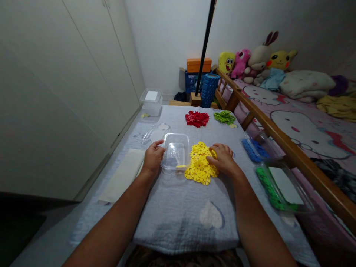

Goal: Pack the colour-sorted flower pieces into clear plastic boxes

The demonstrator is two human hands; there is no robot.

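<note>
My left hand (154, 155) grips the left rim of a clear plastic container (170, 163), with thumb and fingers closed on its edge. The container stands tilted slightly toward me, and one yellow piece lies inside at its lower right. Directly to its right is a heap of yellow flower-shaped interlocking discs (199, 165). Over the heap's right side, my right hand (221, 156) has its thumb and index finger curled around a yellow disc (213, 153). Part of that disc is hidden by the fingers.
Red pieces (197, 118) and light green pieces (224, 117) lie farther back. Boxes with blue pieces (254, 150) and green pieces (268, 187) stand right, by a wooden bed rail (300, 148). A clear lid (155, 134), folded cloth (122, 174) and stacked containers (151, 102) are left.
</note>
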